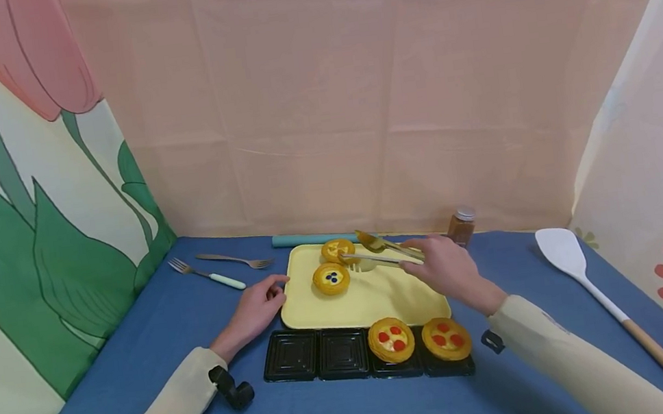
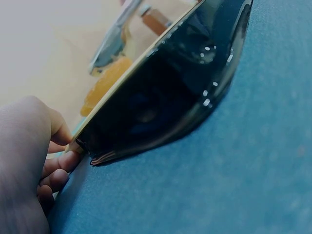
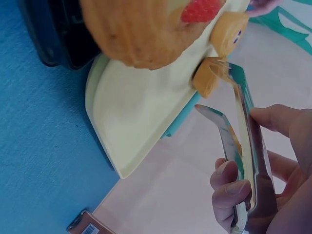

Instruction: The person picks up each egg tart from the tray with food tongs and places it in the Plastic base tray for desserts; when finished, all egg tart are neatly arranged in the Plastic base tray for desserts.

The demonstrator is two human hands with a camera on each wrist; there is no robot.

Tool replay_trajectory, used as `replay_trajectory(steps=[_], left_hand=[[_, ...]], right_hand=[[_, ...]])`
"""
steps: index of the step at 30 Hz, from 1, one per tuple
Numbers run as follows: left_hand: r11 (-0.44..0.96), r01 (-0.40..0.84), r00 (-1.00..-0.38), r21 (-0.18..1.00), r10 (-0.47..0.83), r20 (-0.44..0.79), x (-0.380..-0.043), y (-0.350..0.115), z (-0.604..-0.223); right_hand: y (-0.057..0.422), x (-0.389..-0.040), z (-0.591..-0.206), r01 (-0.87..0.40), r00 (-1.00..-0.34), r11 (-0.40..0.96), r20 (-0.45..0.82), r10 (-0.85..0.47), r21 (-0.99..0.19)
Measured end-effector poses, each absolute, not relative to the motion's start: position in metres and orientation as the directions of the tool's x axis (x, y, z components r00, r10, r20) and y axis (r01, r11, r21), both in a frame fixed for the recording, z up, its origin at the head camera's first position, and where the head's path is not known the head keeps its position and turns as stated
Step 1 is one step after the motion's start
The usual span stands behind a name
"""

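My right hand holds a pair of metal tongs with its arms spread apart. One fork-like tip is at the rear egg tart on the pale yellow tray; I cannot tell whether they touch. In front of that tart lies an egg tart with blueberries. At the tray's left edge, my left hand pinches the rim between thumb and fingers, as the left wrist view shows. Two tarts with red pieces, the left one and the right one, sit in the black compartment tray.
Two forks, one with a pale green handle and one plain metal, lie left of the yellow tray. Behind it are a teal strip and a brown spice jar. A white spatula with a wooden handle lies at the right.
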State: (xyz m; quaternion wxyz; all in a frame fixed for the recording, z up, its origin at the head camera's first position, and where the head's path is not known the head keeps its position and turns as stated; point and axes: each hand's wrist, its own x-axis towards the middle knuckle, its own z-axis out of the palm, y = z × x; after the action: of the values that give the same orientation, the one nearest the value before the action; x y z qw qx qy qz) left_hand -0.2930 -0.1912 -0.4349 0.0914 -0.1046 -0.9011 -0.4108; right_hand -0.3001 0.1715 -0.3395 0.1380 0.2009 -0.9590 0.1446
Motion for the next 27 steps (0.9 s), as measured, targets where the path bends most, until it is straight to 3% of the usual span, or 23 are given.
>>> replay_trajectory(steps=[27], left_hand=[[0.655, 0.273, -0.957, 0.704, 0.112, 0.267, -0.294, -0.191, -0.437]], right_hand=[[0.148, -0.314, -0.337, -0.438, -0.887, 0.870, 0.267, -0.377, -0.227]])
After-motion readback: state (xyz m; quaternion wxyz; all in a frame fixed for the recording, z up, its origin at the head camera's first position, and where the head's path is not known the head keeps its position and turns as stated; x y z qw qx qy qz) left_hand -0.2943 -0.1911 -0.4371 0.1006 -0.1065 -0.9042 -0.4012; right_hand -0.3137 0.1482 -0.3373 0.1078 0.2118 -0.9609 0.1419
